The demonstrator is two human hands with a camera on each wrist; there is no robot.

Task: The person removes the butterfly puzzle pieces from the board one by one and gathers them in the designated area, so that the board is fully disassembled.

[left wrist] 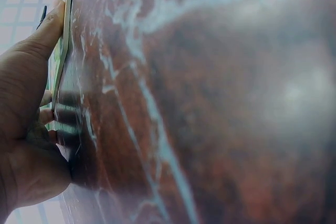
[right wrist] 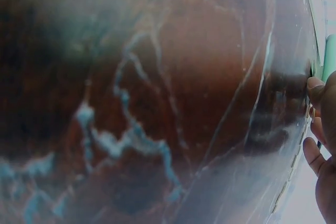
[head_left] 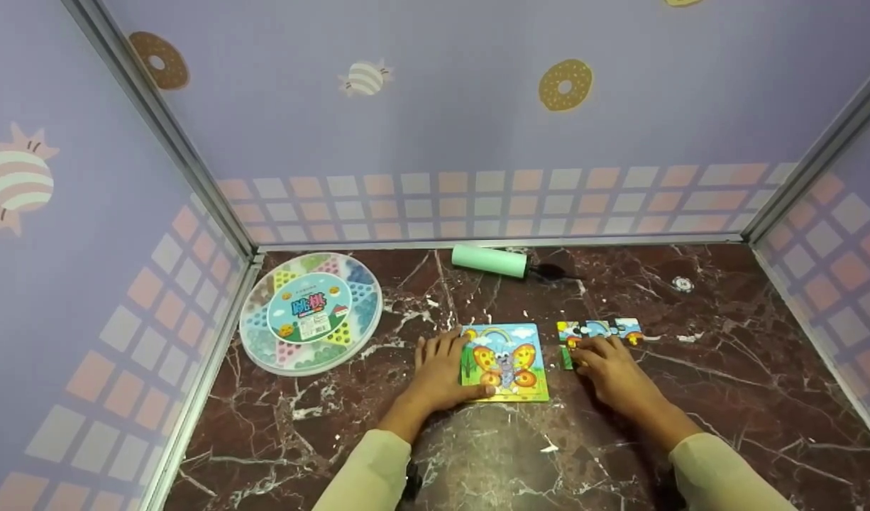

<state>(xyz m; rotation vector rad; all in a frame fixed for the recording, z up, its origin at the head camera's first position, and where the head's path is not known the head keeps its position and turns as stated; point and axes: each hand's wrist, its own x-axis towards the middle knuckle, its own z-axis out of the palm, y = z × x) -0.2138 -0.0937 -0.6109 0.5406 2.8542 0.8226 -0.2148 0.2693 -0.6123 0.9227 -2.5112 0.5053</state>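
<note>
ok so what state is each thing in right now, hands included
butterfly board: flat, picture side up
row of puzzle pieces: laid together, picture side up
green puzzle piece: below the row, partly hidden by the right hand
round game box: flat, looks closed
mint cylinder: lying on its side
round chip: flat
left hand: on the board's left side
right hand: at the pieces, grip unclear

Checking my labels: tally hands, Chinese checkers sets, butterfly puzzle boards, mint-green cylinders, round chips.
Left hand and right hand: 2
Chinese checkers set: 1
Butterfly puzzle board: 1
Mint-green cylinder: 1
Round chip: 1
Total: 6
</note>
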